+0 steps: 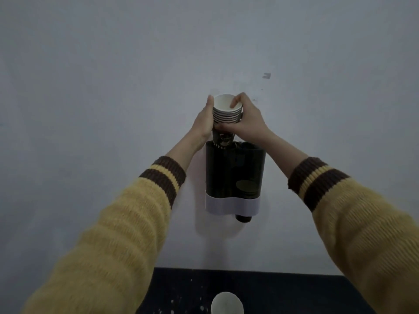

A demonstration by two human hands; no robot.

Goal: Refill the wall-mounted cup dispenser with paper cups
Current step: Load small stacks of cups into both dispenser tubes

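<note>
From the head view, I am looking at a pale wall with a dark cup dispenser (234, 175) mounted on it, a white band across its lower part. Both my arms reach up in yellow sleeves with brown cuffs. My left hand (204, 123) is closed around the left side of a stack of paper cups (226, 114), and my right hand (246, 118) is closed around its right side, with fingertips curled over the top rim. The stack stands upright, its bottom cup just entering the left opening at the top of the dispenser. One cup bottom (243, 218) pokes out below the dispenser on the right. Lower down, a dark table (294, 293) holds another white cup (227, 303) at the edge of view.

I judge this to be the loading step, partly done. The next move calls for keeping the stack straight over the left opening and lowering it evenly, so the cups do not catch on the rim.
</note>
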